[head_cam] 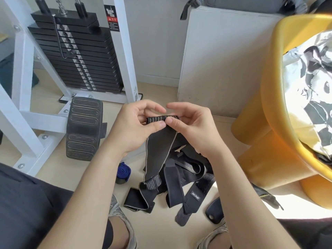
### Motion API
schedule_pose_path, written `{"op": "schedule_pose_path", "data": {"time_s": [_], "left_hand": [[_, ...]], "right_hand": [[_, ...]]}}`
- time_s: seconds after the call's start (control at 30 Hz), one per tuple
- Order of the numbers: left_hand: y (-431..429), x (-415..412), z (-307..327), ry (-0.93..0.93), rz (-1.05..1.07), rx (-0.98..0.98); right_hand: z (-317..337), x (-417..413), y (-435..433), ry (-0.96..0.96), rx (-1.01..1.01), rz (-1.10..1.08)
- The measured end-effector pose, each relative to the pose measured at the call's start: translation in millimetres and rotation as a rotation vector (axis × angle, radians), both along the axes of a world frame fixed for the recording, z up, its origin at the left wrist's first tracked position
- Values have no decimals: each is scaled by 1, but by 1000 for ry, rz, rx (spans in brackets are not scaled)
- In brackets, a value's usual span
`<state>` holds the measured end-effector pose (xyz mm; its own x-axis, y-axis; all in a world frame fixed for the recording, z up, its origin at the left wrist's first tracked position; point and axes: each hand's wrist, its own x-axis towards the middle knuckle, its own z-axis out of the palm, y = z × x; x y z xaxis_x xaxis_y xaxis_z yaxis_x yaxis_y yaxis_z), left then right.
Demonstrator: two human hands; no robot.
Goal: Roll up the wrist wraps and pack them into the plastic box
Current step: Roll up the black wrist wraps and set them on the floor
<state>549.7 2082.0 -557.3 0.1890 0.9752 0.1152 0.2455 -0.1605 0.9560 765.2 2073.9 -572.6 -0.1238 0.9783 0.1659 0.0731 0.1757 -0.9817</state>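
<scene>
You face a black weight stack (75, 56) in a white steel frame (124, 51). A ribbed black footplate (83, 128) lies on the pale wood-look floor (158, 229) just in front of the stack. Right of the stack, a white wall (156, 42) with a skirting board meets a white cabinet (224, 60) with a grey cushion (242, 1) on top. Farther right of the stack, a yellow plastic seat (273, 105) holds black-and-white patterned cloth (312, 83), and hard sunlight falls on the floor beside its base.
</scene>
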Motion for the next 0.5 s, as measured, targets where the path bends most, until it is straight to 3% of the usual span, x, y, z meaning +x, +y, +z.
{"op": "schedule_pose_path", "data": {"time_s": [0.2,0.37,0.5], "left_hand": [[1,1,2,-15,22,0],[5,0,-1,-22,9,-200],[3,1,-3,-95,8,-140]], "right_hand": [[-2,-7,2,-188,60,40],[-3,-13,2,-198,104,-25],[1,-12,1,-155,130,-50]]}}
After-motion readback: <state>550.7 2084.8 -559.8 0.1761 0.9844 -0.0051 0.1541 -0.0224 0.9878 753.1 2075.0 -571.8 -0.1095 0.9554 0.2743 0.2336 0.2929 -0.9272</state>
